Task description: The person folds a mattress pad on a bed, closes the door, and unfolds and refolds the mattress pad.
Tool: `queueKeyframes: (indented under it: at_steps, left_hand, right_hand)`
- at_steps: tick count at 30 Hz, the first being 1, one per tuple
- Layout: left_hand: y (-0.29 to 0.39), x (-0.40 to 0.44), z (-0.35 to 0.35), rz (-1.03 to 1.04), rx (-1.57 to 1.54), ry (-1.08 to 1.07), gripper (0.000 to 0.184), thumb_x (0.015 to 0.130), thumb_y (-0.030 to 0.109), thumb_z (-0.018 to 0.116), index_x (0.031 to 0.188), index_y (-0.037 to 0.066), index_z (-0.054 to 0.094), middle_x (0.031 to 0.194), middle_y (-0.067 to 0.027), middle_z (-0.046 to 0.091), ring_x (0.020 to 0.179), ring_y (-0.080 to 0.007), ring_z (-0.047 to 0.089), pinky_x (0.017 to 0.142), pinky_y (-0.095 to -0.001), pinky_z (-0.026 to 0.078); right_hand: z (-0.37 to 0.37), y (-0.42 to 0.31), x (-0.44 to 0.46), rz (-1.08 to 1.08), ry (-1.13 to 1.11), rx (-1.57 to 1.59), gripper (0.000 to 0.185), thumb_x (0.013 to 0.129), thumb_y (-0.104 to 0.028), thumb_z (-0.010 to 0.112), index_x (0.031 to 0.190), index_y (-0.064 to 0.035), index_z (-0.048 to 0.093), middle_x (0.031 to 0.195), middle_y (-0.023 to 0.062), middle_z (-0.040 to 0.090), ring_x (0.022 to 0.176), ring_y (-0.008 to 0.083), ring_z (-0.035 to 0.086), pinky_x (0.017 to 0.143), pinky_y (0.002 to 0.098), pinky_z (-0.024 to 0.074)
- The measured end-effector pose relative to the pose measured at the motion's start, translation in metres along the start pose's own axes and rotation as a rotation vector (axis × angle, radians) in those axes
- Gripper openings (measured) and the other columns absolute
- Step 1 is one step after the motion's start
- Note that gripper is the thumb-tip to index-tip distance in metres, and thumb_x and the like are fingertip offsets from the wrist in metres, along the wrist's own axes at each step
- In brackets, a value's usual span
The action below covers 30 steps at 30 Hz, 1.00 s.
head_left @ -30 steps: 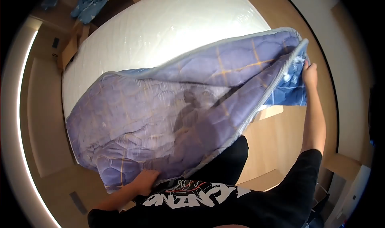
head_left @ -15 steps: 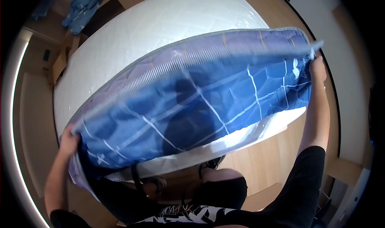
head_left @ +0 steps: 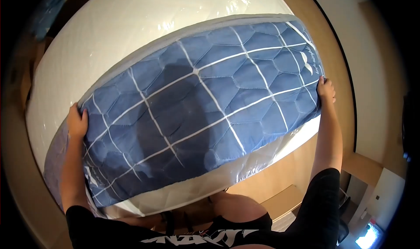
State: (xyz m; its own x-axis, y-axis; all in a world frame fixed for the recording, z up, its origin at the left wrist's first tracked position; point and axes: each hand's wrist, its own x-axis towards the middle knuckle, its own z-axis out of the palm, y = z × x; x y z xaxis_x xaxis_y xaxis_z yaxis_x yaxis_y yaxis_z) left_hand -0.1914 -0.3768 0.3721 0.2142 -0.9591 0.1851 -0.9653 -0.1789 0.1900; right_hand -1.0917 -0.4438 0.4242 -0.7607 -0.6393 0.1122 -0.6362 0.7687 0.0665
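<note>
A quilted blue mattress pad [head_left: 245, 87] with white grid lines and a grey border lies across the white mattress [head_left: 144, 43]. At the pad's left edge, my left hand [head_left: 78, 121] is closed on its border. My right hand [head_left: 326, 90] grips the opposite short edge, just below the white printed lettering. Part of a purplish-grey layer [head_left: 56, 161] of the pad hangs beside my left forearm. The shadow of my head and body falls over the blue fabric.
Shiny clear plastic covers the mattress. Wooden floor [head_left: 267, 172] shows at the near right, beside my bare knee [head_left: 243, 209]. A lit screen [head_left: 369, 236] stands at the lower right. Bluish cloth [head_left: 46, 19] is blurred at the upper left.
The pad has come down flatter onto the mattress, and its purplish underside along the far edge is now hidden. My left hand has moved up, my right hand down and slightly left.
</note>
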Motion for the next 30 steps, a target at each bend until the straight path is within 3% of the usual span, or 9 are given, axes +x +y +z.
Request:
queueKeyframes:
  at_steps: [2,4,7,14,19,22,25,28,30]
  left_hand:
    - [-0.034,0.018,0.001,-0.033,-0.183,-0.099,0.034,0.092,0.028,0.054,0.109,-0.002,0.054,0.098,-0.0198,0.060,0.092,-0.0346,0.058,0.080,-0.0405,0.045]
    - [-0.066,0.040,0.011,-0.124,-0.257,-0.259,0.034,0.094,0.030,0.053,0.104,-0.003,0.055,0.093,-0.0202,0.061,0.087,-0.0338,0.058,0.077,-0.0383,0.045]
    - [-0.030,0.036,0.010,0.282,-0.083,0.102,0.030,0.095,0.028,0.051,0.098,-0.001,0.054,0.086,-0.0201,0.061,0.079,-0.0327,0.059,0.070,-0.0382,0.045]
    - [-0.028,0.035,-0.006,-0.137,-0.089,0.013,0.027,0.096,0.028,0.050,0.093,0.001,0.053,0.075,-0.0217,0.058,0.066,-0.0323,0.057,0.061,-0.0413,0.044]
    - [-0.021,0.033,0.011,0.035,0.155,-0.052,0.031,0.097,0.031,0.043,0.090,0.002,0.052,0.087,-0.0214,0.059,0.083,-0.0413,0.056,0.072,-0.0465,0.043]
    - [-0.021,0.032,0.015,0.109,0.226,-0.067,0.028,0.097,0.029,0.041,0.089,0.004,0.052,0.088,-0.0185,0.058,0.089,-0.0376,0.055,0.075,-0.0441,0.043]
    - [-0.017,0.031,0.018,0.148,0.348,-0.059,0.026,0.097,0.029,0.041,0.091,0.005,0.052,0.094,-0.0152,0.058,0.095,-0.0346,0.053,0.077,-0.0431,0.042]
    - [-0.003,0.041,0.008,0.149,0.497,-0.140,0.022,0.095,0.022,0.044,0.103,0.004,0.053,0.102,-0.0135,0.058,0.100,-0.0306,0.054,0.081,-0.0417,0.043]
    - [0.033,0.052,0.000,0.174,-0.085,-0.130,0.023,0.093,0.016,0.047,0.111,0.003,0.053,0.108,-0.0142,0.057,0.104,-0.0289,0.054,0.086,-0.0395,0.043]
  right_hand:
    - [0.016,0.004,0.031,-0.070,-0.060,-0.042,0.060,0.088,-0.058,0.041,0.133,-0.0176,0.048,0.135,0.0148,0.049,0.128,0.0363,0.041,0.104,0.0551,0.0268]
    - [-0.001,-0.025,0.025,0.030,-0.023,0.032,0.060,0.088,-0.052,0.045,0.131,-0.0106,0.049,0.126,0.0193,0.056,0.123,0.0366,0.048,0.106,0.0432,0.0302]
    - [-0.029,-0.049,0.026,0.071,-0.124,-0.087,0.055,0.087,-0.047,0.049,0.128,-0.0104,0.050,0.126,0.0151,0.057,0.122,0.0359,0.049,0.104,0.0438,0.0320]
    - [-0.045,-0.025,0.053,0.016,0.079,0.110,0.048,0.084,-0.044,0.056,0.120,-0.0118,0.055,0.121,0.0133,0.061,0.116,0.0315,0.055,0.096,0.0478,0.0384]
    - [-0.027,-0.035,0.023,0.107,0.139,0.055,0.054,0.082,-0.050,0.058,0.121,-0.0133,0.054,0.117,0.0136,0.063,0.113,0.0323,0.057,0.095,0.0468,0.0400]
    - [0.017,-0.012,0.084,-0.148,-0.127,0.026,0.051,0.082,-0.045,0.059,0.111,-0.0034,0.064,0.109,0.0205,0.065,0.104,0.0351,0.061,0.090,0.0386,0.0455]
    - [-0.004,-0.040,0.077,-0.223,-0.167,0.417,0.051,0.081,-0.044,0.060,0.103,0.0015,0.067,0.103,0.0241,0.065,0.101,0.0356,0.062,0.088,0.0365,0.0469]
    - [-0.025,-0.068,0.088,-0.330,-0.258,0.153,0.051,0.081,-0.042,0.061,0.107,0.0018,0.065,0.103,0.0236,0.066,0.099,0.0340,0.063,0.087,0.0371,0.0465]
    - [-0.041,-0.076,0.105,-0.373,-0.072,0.134,0.046,0.080,-0.039,0.063,0.097,0.0037,0.065,0.097,0.0240,0.066,0.098,0.0341,0.063,0.085,0.0401,0.0471]
